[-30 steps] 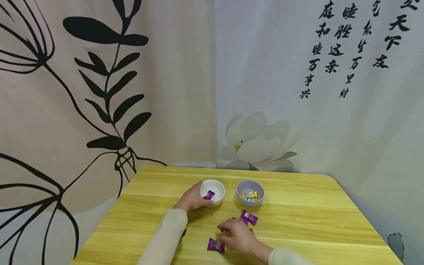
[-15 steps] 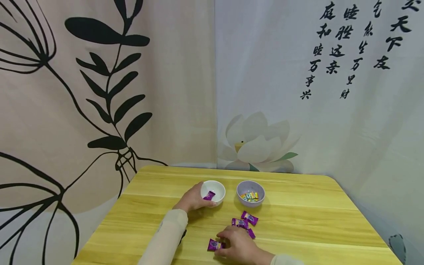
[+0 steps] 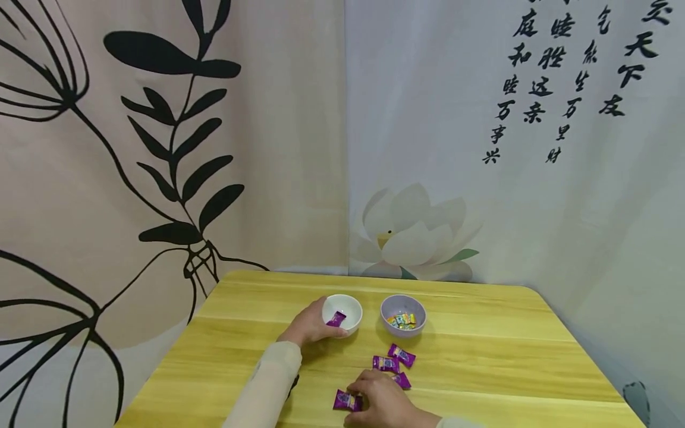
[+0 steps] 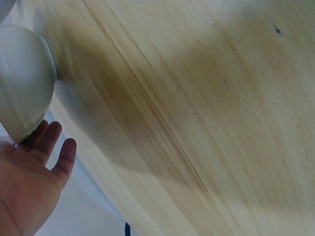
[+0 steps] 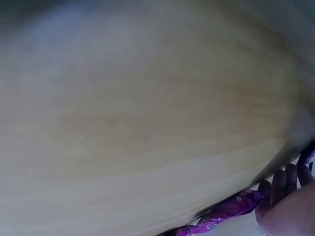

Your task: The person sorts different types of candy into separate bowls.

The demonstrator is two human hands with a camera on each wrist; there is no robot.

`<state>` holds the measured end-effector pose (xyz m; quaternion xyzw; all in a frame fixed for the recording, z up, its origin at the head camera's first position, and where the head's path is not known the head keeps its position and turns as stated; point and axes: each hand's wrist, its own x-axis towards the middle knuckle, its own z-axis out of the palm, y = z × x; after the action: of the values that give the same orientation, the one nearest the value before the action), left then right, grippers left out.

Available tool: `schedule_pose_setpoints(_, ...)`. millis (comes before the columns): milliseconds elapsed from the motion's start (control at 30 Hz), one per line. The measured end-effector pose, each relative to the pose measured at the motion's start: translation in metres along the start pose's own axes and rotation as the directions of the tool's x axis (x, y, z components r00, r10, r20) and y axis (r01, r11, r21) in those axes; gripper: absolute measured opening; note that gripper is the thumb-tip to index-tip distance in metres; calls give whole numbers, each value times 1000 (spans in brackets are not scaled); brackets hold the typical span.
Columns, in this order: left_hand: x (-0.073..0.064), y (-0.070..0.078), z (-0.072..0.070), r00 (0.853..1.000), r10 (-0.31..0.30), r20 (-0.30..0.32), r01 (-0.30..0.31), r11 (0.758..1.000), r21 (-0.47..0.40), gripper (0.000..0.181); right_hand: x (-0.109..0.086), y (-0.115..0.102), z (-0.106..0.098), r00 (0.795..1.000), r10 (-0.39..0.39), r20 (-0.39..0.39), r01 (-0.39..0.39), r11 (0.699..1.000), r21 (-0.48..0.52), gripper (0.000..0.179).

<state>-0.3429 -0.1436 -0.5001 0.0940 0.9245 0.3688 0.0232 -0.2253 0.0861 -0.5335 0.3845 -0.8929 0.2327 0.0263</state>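
My left hand (image 3: 312, 324) grips the white bowl (image 3: 351, 310). My right hand (image 3: 381, 402) narrowly brackets 1 purple sweet (image 3: 344, 400) between thumb and forefinger; I cannot tell whether they pinch it.

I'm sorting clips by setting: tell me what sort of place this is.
Probably a staged indoor spot: a wood-grain table stands before what looks like a cloth backdrop printed with leaves and writing.
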Motion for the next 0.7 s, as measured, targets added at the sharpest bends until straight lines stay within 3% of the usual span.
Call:
schedule_pose_setpoints(433,-1,1,-3,1000,8,6,-8,1000,2,96,2,2,1,997,-71,-16,71,997,-4,28)
schedule_pose_setpoints(700,-2,1,-3,1000,5,11,-5,1000,1,97,2,3,-3,999,-32,-30,32,999,13,29)
